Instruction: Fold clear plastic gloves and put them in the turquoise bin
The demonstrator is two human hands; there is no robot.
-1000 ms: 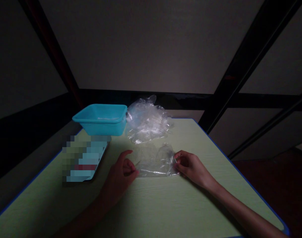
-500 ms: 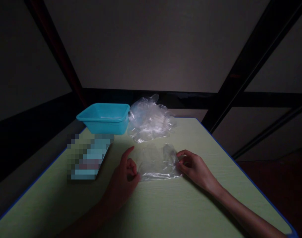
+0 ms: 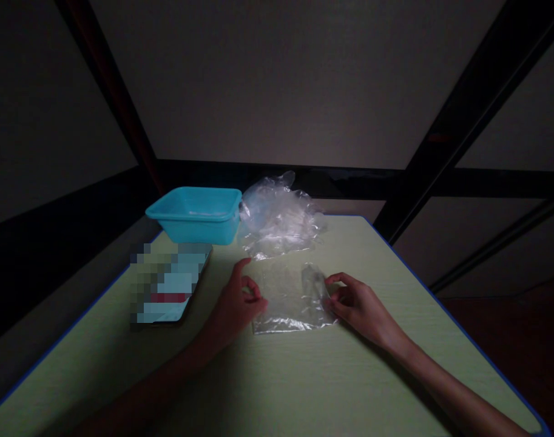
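Observation:
A clear plastic bag (image 3: 288, 300) lies flat on the pale green table, its near edge shiny and creased. My left hand (image 3: 240, 297) is at the bag's left side, thumb and a curled finger pinched together at its edge, the index finger arched above. On the right side, my right hand (image 3: 356, 303) pinches the bag's edge between thumb and fingers. Behind the bag sits a crumpled heap of clear plastic (image 3: 281, 218).
A blue plastic basin (image 3: 197, 230) stands at the back left of the table (image 3: 313, 388). In front of it lies a phone-like slab (image 3: 181, 285), partly pixelated. The table has a blue edge, with a panelled wall behind.
My left hand has moved forward and slightly right along the bag's left edge, and its thumb and finger have closed. My right hand keeps its pinch. The view has shifted slightly.

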